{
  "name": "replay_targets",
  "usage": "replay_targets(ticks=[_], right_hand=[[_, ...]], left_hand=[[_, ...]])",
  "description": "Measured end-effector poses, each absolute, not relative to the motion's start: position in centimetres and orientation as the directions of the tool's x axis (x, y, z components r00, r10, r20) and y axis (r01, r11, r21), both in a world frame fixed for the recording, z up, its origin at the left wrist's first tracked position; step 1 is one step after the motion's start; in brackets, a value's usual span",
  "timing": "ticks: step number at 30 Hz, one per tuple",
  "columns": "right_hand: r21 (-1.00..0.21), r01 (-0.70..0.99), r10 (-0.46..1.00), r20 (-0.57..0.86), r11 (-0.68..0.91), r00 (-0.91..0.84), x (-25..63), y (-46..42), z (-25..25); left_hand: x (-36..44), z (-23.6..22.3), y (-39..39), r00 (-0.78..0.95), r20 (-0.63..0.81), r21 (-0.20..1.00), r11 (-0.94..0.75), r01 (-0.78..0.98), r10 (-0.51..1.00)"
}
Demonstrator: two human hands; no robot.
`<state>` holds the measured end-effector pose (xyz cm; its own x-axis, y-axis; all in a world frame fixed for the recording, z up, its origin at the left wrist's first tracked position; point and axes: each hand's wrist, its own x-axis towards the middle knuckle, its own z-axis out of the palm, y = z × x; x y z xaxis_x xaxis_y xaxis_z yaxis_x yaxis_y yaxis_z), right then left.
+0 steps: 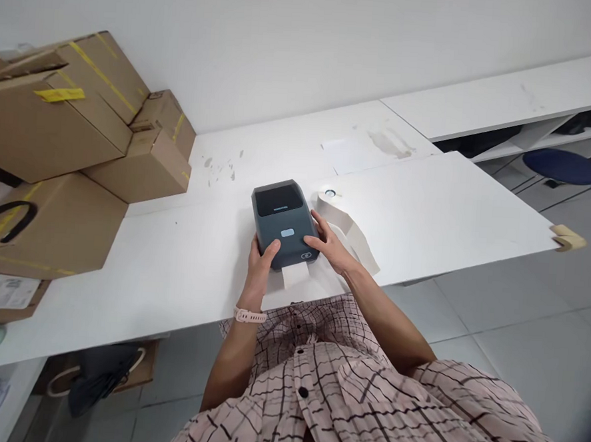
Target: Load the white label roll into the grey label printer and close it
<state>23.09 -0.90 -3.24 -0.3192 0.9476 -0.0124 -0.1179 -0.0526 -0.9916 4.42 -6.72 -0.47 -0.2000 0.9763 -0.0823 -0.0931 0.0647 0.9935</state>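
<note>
A dark grey label printer [294,244] with a glossy black window and a pale blue button sits on the white table near its front edge. A strip of white label paper [295,274] sticks out of its front. My left hand [260,265] grips the printer's left side, thumb on top near the front corner. On the right side my right hand [332,246] holds it, thumb on the top and fingers along the edge. Right behind that hand, a small label roll [330,194] trails a long backing strip [361,242] across the table.
Cardboard boxes [97,102] with yellow tape are piled on the left of the white table [182,267]. A blue round stool [563,166] stands at the far right, by low shelves. Padding [568,238] covers the table's right corner. A dark bag [98,372] lies below the table.
</note>
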Motion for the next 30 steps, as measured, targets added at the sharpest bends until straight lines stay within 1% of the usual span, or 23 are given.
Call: replay_targets(ticks=[5, 9, 11, 13, 14, 15, 17, 19, 21, 22, 23, 24, 25, 26, 27, 28, 29, 30], right_hand=[[-0.993, -0.115, 0.965, 0.011, -0.02, -0.261, 22.9, -1.1, -3.8], [-0.991, -0.124, 0.972, -0.011, -0.041, -0.234, 22.8, -1.0, -3.9], [-0.988, -0.146, 0.971, -0.018, -0.054, -0.236, 22.7, -0.9, -3.9], [-0.983, -0.174, 0.972, -0.017, -0.059, -0.236, 22.6, -0.9, -4.0], [-0.981, -0.187, 0.972, -0.014, -0.059, -0.233, 22.5, -0.9, -4.0], [-0.978, -0.199, 0.973, -0.009, -0.056, -0.229, 22.4, -0.9, -4.1], [-0.974, -0.222, 0.975, 0.001, -0.049, -0.221, 22.2, -0.8, -4.2], [-0.971, -0.232, 0.977, -0.001, -0.051, -0.212, 22.1, -0.8, -4.3], [-0.975, -0.213, 0.977, -0.014, -0.061, -0.214, 22.2, -0.8, -4.2], [-0.981, -0.186, 0.977, -0.014, -0.054, -0.211, 22.3, -0.9, -4.0], [-0.99, -0.142, 0.98, 0.004, -0.024, -0.199, 22.4, -1.1, -3.7], [-0.996, -0.077, 0.983, 0.053, 0.04, -0.174, 22.5, -1.3, -3.2], [-0.99, 0.012, 0.98, 0.136, 0.139, -0.145, 22.6, -1.6, -2.6], [-0.958, 0.12, 0.961, 0.246, 0.261, -0.125, 22.8, -1.9, -1.9], [-0.891, 0.234, 0.921, 0.367, 0.388, -0.131, 22.8, -2.3, -1.2], [-0.796, 0.337, 0.864, 0.475, 0.503, -0.169, 22.8, -2.8, -0.4], [-0.686, 0.414, 0.798, 0.554, 0.598, -0.235, 22.7, -3.2, 0.3], [-0.58, 0.465, 0.737, 0.601, 0.669, -0.31, 22.5, -3.5, 0.9]], left_hand=[[4.4, -1.1, -6.0, -0.226, -0.035, 0.998, 0.02, -0.067, 0.974], [4.5, -1.4, -6.6, -0.248, -0.04, 0.998, 0.028, -0.051, 0.968], [5.0, -1.8, -8.3, -0.357, -0.063, 0.998, 0.066, -0.005, 0.932], [5.8, -2.4, -10.6, -0.512, -0.073, 0.989, 0.13, 0.077, 0.856], [6.3, -2.8, -11.8, -0.566, -0.079, 0.984, 0.155, 0.086, 0.82], [6.7, -3.0, -12.7, -0.546, -0.122, 0.982, 0.182, 0.058, 0.829], [7.5, -3.2, -13.7, -0.374, -0.261, 0.965, 0.25, -0.078, 0.89], [8.0, -2.8, -13.5, -0.219, -0.373, 0.915, 0.32, -0.245, 0.901], [8.1, -2.2, -12.6, -0.155, -0.418, 0.871, 0.346, -0.348, 0.895], [8.0, -1.9, -12.3, -0.145, -0.418, 0.865, 0.345, -0.363, 0.897], [7.9, -1.8, -12.0, -0.143, -0.405, 0.873, 0.336, -0.354, 0.903], [7.8, -1.7, -11.8, -0.15, -0.384, 0.889, 0.321, -0.326, 0.911], [7.7, -1.8, -11.9, -0.16, -0.357, 0.909, 0.303, -0.288, 0.92], [7.6, -2.0, -12.0, -0.167, -0.33, 0.927, 0.285, -0.245, 0.929], [7.4, -2.3, -12.2, -0.174, -0.305, 0.941, 0.269, -0.202, 0.936], [7.1, -2.6, -12.5, -0.179, -0.286, 0.952, 0.257, -0.166, 0.941], [6.8, -2.9, -12.8, -0.187, -0.273, 0.958, 0.249, -0.141, 0.944], [6.4, -3.2, -13.1, -0.203, -0.262, 0.963, 0.24, -0.125, 0.943]])
